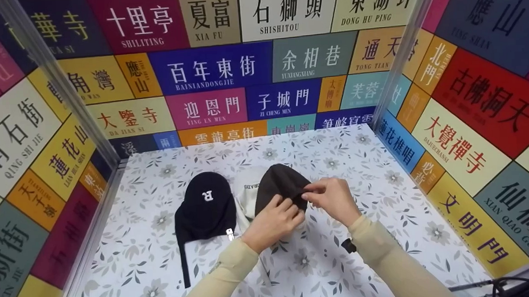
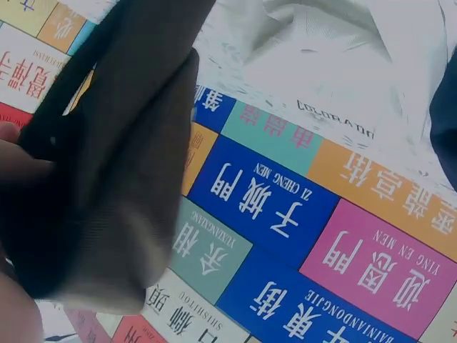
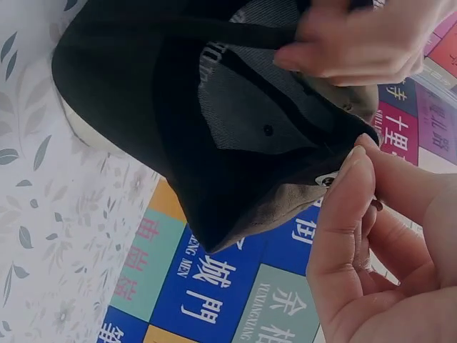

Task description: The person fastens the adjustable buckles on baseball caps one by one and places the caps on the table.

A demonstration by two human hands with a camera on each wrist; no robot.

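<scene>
We see the right hand [image 1: 332,199] with its thumb and index finger pressed together on the edge of a dark cap [image 1: 275,183], the other fingers bending inward. The left hand [image 1: 273,223] comes from the opposite side, its back turned upward, and it pinches the same cap at a dark strip of cloth [image 3: 250,33]. Both forearms, in beige sleeves [image 1: 382,245], reach from the near side and lean toward each other. The dark cap is held between the hands, above the patterned table [image 1: 132,258]; its hollow side faces the right wrist camera, and inside we notice a paler ribbed patch [image 3: 246,111] and a small round eyelet [image 3: 268,130]. Just behind it, partly covered, is a white cap [image 1: 248,202] with dark lettering. Beside this, on the left, a black cap [image 1: 205,212] with a white R lies on the table. Farther away, coloured panels [image 1: 213,69] with written characters make the walls.
</scene>
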